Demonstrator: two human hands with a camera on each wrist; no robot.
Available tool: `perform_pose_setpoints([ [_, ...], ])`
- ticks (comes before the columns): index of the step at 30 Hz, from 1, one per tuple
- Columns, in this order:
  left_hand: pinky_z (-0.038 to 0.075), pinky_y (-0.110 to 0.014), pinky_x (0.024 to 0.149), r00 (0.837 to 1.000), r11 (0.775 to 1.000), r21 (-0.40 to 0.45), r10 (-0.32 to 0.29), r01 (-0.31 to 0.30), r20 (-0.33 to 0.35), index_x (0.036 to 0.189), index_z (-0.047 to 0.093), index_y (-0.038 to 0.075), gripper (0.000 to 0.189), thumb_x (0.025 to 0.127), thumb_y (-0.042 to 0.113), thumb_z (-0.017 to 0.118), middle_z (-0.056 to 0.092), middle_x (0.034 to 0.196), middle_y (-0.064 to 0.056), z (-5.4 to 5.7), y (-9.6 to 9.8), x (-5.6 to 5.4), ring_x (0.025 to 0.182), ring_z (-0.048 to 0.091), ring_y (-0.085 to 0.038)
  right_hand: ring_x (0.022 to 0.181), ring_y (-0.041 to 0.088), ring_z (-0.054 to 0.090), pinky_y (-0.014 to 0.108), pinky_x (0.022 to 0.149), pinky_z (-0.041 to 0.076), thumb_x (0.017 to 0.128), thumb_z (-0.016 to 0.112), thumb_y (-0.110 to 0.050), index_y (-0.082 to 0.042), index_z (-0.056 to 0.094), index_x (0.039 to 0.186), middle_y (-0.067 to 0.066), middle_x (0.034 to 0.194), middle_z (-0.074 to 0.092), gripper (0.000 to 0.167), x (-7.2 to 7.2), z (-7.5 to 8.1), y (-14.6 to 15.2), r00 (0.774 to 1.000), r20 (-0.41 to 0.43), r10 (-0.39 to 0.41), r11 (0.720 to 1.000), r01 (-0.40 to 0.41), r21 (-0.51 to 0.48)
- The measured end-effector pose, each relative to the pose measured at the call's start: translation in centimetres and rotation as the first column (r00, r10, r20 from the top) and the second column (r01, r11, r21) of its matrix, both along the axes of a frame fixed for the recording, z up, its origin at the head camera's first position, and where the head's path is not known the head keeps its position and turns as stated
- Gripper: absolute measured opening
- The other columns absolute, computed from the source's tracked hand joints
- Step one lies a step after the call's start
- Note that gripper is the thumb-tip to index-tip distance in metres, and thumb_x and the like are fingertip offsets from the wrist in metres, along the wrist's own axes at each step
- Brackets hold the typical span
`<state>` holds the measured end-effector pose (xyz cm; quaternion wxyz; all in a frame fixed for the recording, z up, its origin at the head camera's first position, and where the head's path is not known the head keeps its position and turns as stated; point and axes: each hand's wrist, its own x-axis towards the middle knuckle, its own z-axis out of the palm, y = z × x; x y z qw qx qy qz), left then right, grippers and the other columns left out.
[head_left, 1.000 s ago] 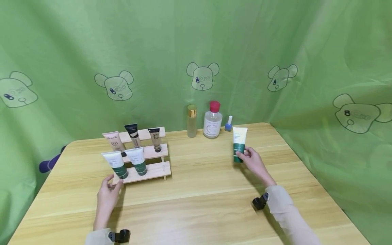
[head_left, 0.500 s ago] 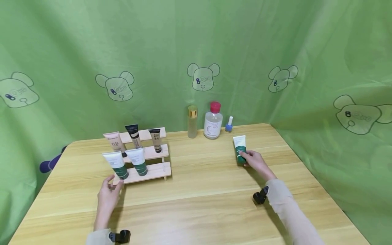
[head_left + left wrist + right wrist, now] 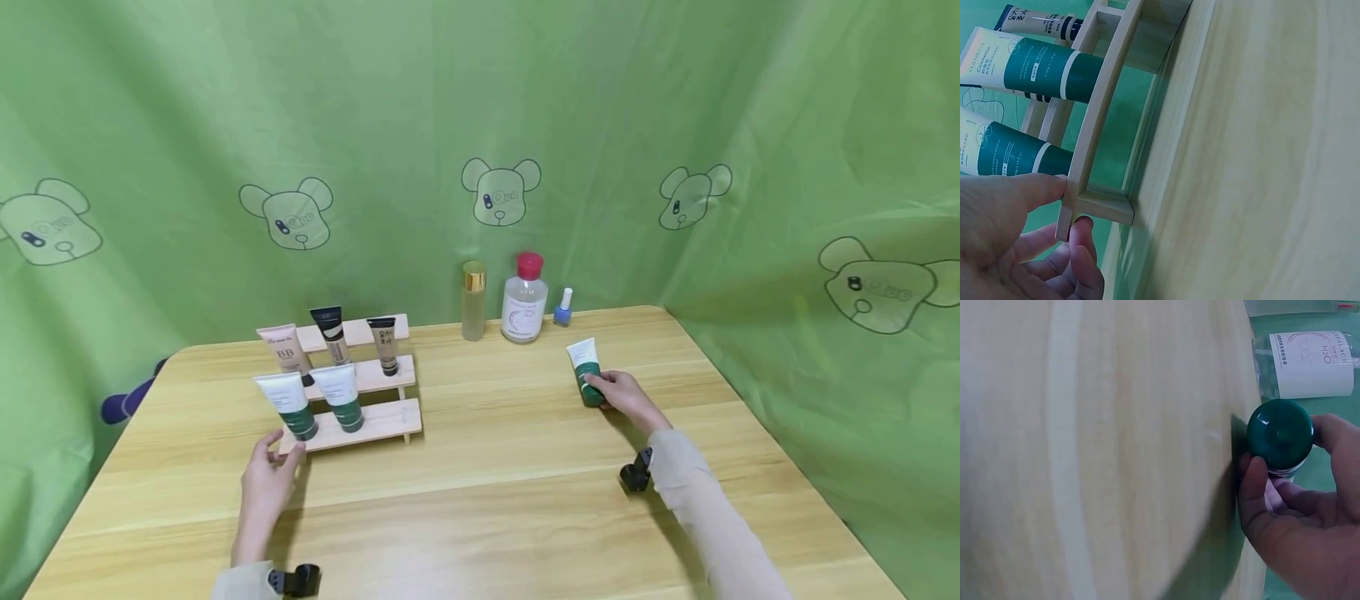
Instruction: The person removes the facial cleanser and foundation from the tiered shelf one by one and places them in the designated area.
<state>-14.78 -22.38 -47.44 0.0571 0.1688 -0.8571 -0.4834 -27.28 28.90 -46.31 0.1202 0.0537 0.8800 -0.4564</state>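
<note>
At the left, my left hand [image 3: 267, 483] pinches the near end of a three-step wooden display rack [image 3: 386, 421], thumb on the bottom step's edge and fingers beneath, as the left wrist view shows. Two white-and-green cosmetic tubes, the left tube [image 3: 288, 404] and the right tube [image 3: 339, 396], stand cap down on that step. On the step behind are a pink BB cream tube [image 3: 285, 347], a black-topped tube [image 3: 330, 333] and a small dark tube [image 3: 385, 344]. My right hand [image 3: 630, 396] grips a third white-and-green tube [image 3: 584, 367], tilted, its green cap [image 3: 1280, 434] facing the right wrist camera.
Along the table's back edge stand a gold-capped bottle [image 3: 473, 308], a clear bottle with a red cap [image 3: 523, 308] and a small blue nail polish bottle [image 3: 562, 310]. Green curtains [image 3: 390, 150] hang behind and beside the wooden table [image 3: 480, 492].
The tube in my right hand has gone from nearly upright to tilted, its white end lower and leaning left. My left hand keeps its hold on the rack.
</note>
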Motion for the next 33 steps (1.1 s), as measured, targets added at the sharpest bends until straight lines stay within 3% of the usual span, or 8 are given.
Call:
perform_pose_setpoints([
  [8,0.046,-0.026,0.059,1.0,1.0,-0.003,0.003,-0.003,0.005,0.14,0.033,-0.006,0.057,0.098,0.026,0.052,0.054,0.112,-0.033,-0.2,0.0,0.1,0.069,0.061,-0.02,0.107,0.03,0.054,0.029,0.079,0.051,0.102,0.04,-0.033,0.017,0.033,0.136,0.033,0.13,0.045,0.061,-0.4,-0.1,0.0,1.0,0.021,-0.006,0.999,0.005,0.047],
  [15,0.046,-0.027,0.06,1.0,1.0,0.006,-0.006,0.006,0.016,0.141,0.03,-0.007,0.059,0.098,0.027,0.052,0.052,0.115,-0.035,-0.2,0.0,0.2,0.072,0.061,-0.023,0.103,0.03,0.055,0.031,0.078,0.05,0.101,0.041,-0.031,0.017,0.036,0.134,0.033,0.127,0.048,0.059,0.0,0.3,-0.3,1.0,0.003,-0.014,0.997,0.014,0.073],
  [22,0.048,-0.027,0.061,0.999,0.999,0.034,-0.02,0.018,0.045,0.143,0.027,-0.005,0.061,0.099,0.03,0.051,0.05,0.119,-0.034,0.0,0.1,0.1,0.077,0.061,-0.025,0.109,0.034,0.052,0.035,0.083,0.047,0.102,0.04,-0.034,0.015,0.035,0.136,0.033,0.131,0.045,0.06,0.4,0.5,-0.3,1.0,0.001,-0.016,0.994,0.016,0.109],
  [33,0.048,-0.027,0.063,0.999,1.0,0.015,-0.014,0.013,0.037,0.143,0.028,-0.005,0.06,0.099,0.029,0.051,0.05,0.119,-0.034,0.1,0.0,-0.1,0.082,0.061,-0.029,0.109,0.035,0.051,0.034,0.081,0.047,0.102,0.039,-0.035,0.013,0.04,0.134,0.032,0.13,0.047,0.058,0.6,0.7,0.3,0.997,-0.054,-0.051,0.987,0.058,0.146],
])
